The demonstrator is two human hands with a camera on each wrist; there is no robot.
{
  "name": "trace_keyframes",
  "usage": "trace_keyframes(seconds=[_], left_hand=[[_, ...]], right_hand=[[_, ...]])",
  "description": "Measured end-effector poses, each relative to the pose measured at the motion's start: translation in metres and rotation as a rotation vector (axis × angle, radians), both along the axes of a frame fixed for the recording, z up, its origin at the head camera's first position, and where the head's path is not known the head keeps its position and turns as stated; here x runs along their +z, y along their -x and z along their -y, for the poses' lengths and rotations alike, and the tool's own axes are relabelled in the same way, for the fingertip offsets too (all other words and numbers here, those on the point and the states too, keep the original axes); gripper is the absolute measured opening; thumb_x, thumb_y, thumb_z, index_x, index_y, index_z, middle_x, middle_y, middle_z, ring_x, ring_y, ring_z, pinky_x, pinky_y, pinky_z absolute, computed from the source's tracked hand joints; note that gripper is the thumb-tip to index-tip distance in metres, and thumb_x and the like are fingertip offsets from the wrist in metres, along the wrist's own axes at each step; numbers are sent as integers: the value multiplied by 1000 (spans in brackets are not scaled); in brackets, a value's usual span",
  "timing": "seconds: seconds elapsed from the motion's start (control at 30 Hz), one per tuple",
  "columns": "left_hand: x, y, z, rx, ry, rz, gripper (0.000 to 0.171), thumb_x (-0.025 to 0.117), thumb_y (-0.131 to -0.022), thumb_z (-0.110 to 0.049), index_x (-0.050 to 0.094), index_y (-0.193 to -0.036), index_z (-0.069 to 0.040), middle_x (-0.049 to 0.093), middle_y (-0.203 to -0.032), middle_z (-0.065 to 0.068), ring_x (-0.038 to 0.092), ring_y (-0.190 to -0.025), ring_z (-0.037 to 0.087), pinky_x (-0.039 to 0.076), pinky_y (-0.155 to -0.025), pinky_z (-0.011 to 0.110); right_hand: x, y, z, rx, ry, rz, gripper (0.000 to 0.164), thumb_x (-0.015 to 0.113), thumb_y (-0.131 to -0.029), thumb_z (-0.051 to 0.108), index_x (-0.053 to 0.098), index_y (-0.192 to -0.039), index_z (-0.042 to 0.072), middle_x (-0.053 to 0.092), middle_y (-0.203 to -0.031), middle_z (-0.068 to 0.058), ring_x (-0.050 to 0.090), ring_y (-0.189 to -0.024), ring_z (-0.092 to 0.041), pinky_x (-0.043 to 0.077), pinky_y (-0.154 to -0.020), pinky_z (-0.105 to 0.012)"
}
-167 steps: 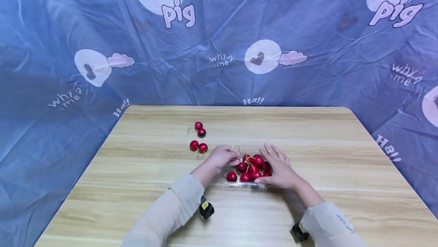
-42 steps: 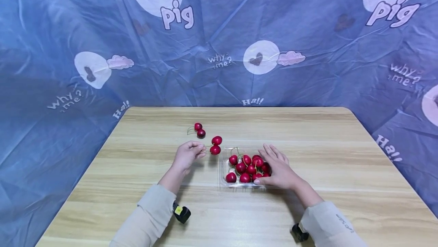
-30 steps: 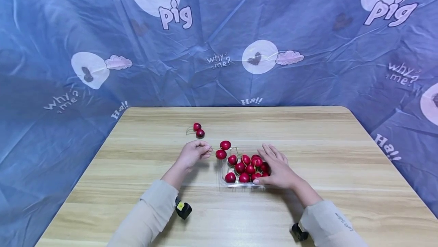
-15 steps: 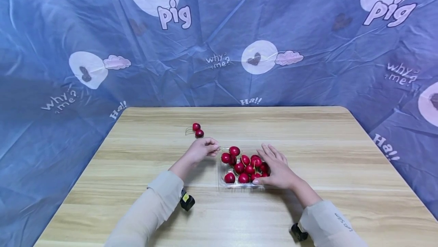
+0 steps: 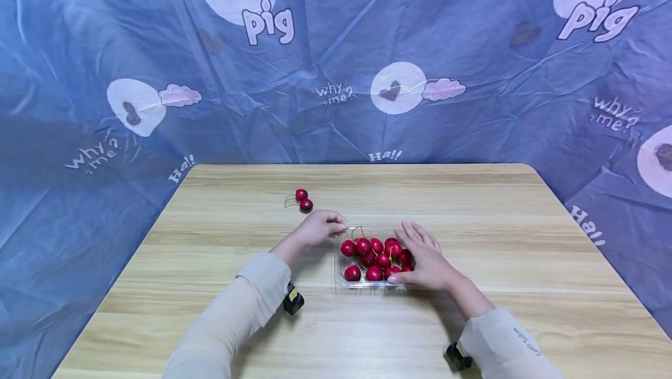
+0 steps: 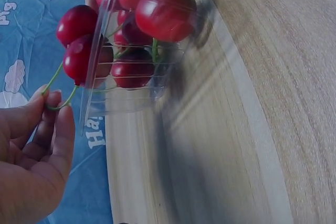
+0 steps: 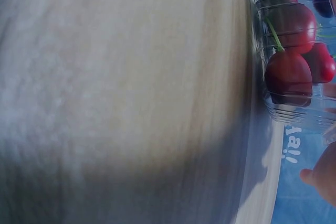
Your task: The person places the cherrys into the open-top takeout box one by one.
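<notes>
My left hand (image 5: 321,227) pinches the thin green stems of a joined pair of cherries (image 6: 76,25) between thumb and fingertips, at the left end of a clear plastic box (image 5: 367,284). In the left wrist view the pair is at the box's rim; whether it rests on the fruit inside is unclear. Several red cherries (image 5: 374,273) lie within the box. Across its right end rests my right hand (image 5: 427,259), fingers extended toward the back and thumb at the front edge. That hand covers part of the box; the right wrist view catches only a bit of it.
Another pair of cherries (image 5: 306,205) with joined stems lies on the wooden table (image 5: 472,204), behind and left of the box. A blue printed cloth (image 5: 325,128) hangs beyond the table's far edge. Black wrist cameras (image 5: 293,300) sit under both sleeves.
My left hand picked up a pair of cherries from the table left of the box and carried it rightward, then down into the box's left end. My right hand has stayed put.
</notes>
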State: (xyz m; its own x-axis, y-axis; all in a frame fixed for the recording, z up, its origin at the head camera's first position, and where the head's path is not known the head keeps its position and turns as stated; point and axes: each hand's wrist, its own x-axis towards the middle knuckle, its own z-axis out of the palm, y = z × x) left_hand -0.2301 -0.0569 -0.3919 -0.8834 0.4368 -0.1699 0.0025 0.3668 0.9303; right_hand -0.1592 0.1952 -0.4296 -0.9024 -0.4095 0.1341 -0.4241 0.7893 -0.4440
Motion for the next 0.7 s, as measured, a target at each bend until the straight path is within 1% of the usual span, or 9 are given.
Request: trace_keyframes(seconds=[0.23, 0.37, 0.47, 0.6, 0.7], left_hand=[[-3, 0, -4, -50, 42, -35, 12, 54, -83, -5, 62, -89, 3, 57, -80, 3, 54, -77, 13, 48, -70, 24], [-2, -1, -9, -73, 98, -71, 13, 54, -83, -7, 62, -90, 1, 58, -83, 7, 53, -76, 12, 47, -69, 24], [-2, -1, -12, -115, 153, -111, 13, 54, -84, -9, 63, -89, 0, 60, -88, 9, 52, -75, 12, 46, -70, 26], [-2, -1, -16, -173, 225, -166, 11, 55, -83, -9, 65, -86, -5, 61, -88, 5, 52, -76, 10, 44, -71, 25], [-3, -1, -19, -196, 250, -182, 10, 55, -83, -8, 65, -83, -8, 62, -84, -1, 52, -78, 8, 43, -72, 23]], right_hand=[[2, -1, 1, -2, -8, 3, 101, 64, -59, 61, 29, -132, 1, 14, -139, -19, 6, -125, -37, 7, -93, -61], [1, -1, 0, -3, -3, 1, 101, 64, -59, 61, 29, -132, 1, 14, -139, -20, 6, -125, -37, 7, -93, -61], [1, -2, -1, 0, -2, 0, 101, 65, -59, 61, 29, -132, 1, 15, -139, -20, 6, -125, -37, 7, -93, -61], [1, -2, -3, 7, 5, 2, 100, 65, -59, 60, 29, -132, 1, 15, -139, -20, 6, -125, -37, 7, -93, -61], [0, -2, -4, 10, 10, 1, 100, 65, -59, 59, 30, -132, 1, 15, -139, -20, 6, -125, -37, 7, -93, -61]])
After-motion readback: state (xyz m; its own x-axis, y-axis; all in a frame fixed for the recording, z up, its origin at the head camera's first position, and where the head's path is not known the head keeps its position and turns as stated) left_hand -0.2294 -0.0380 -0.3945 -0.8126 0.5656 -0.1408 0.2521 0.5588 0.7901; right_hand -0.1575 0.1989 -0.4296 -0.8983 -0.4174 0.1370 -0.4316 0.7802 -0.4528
